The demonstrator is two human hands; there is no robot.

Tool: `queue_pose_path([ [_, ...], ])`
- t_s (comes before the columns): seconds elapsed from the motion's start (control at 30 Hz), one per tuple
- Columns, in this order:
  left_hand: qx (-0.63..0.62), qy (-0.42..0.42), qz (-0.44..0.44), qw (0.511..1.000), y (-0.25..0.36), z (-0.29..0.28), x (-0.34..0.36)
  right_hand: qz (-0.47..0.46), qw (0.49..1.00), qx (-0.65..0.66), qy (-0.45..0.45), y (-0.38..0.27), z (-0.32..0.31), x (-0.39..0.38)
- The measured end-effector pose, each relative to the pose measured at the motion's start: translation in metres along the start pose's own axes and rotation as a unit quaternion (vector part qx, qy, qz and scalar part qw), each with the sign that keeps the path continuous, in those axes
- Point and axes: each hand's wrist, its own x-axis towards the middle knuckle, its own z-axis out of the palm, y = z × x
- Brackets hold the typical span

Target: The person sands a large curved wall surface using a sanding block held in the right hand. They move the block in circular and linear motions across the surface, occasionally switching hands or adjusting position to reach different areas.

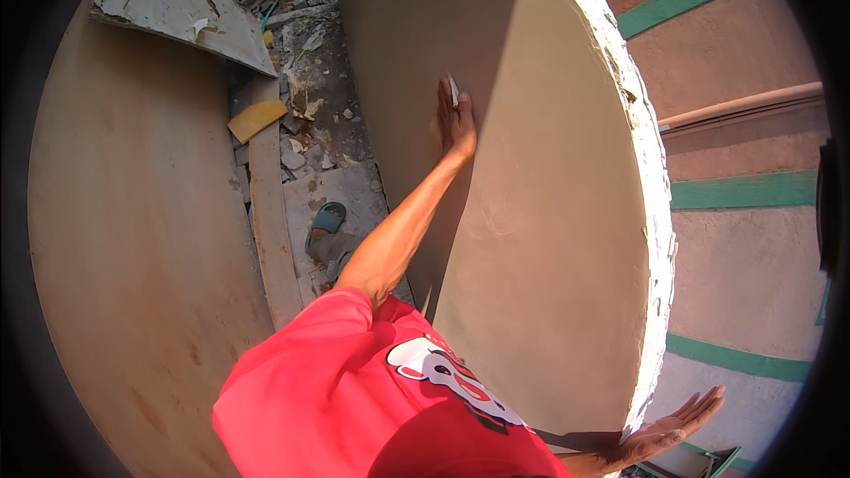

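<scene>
Near the middle of the frame, slightly above centre, the left hand [455, 121] is pressed flat against the tan plastered wall face [540, 212], fingers pointing up, its grip closed on a small pale piece [452, 88] — a scrap or pad, too small to tell which — pinned between palm and plaster. That piece sits at the fingertips, against the wall, with the hand's long axis running upward in the frame along the plaster. The left hand is the only one on the wall face; its forearm climbs from the red shirt [354, 398] at the lower centre.

At the lower right the right hand [673, 429] hangs open, fingers spread and holding nothing, just past the wall's rough white edge [651, 212], apart from the plaster and well away from the pale piece.

Outward from there: one curved wall face filling the centre, one large plywood sheet [133, 239] down the left of the frame, one broken white-painted board [177, 4] at the upper left. Between plywood and wall lies rubble-strewn ground with one yellow scrap [257, 118], one long wooden plank [270, 230] and one foot in a teal sandal [328, 221]. On the right, a pinkish wall carries three green bands [739, 190] — and one pipe [744, 106].
</scene>
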Motion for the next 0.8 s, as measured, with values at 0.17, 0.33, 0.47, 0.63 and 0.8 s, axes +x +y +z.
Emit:
queue_pose_path([
  [0.17,-0.02,-0.046,0.165,0.985,0.117,0.021,0.031,0.019,0.999,0.005,0.033,-0.003,0.001,-0.009],
  [0.33,-0.029,-0.043,0.188,0.981,0.033,0.011,-0.04,0.008,1.0,-0.018,0.015,0.01,-0.003,-0.01],
  [0.47,-0.041,-0.036,0.071,0.996,0.053,-0.004,0.07,0.016,1.0,-0.015,0.01,-0.003,0.009,-0.008],
  [0.63,-0.044,-0.034,0.239,0.969,0.05,0.032,-0.057,0.032,0.998,-0.038,-0.037,0.025,-0.004,-0.012],
  [0.8,-0.065,0.021,-0.064,0.996,-0.007,-0.017,0.11,0.045,0.998,-0.018,-0.038,0.026,0.007,-0.007],
])
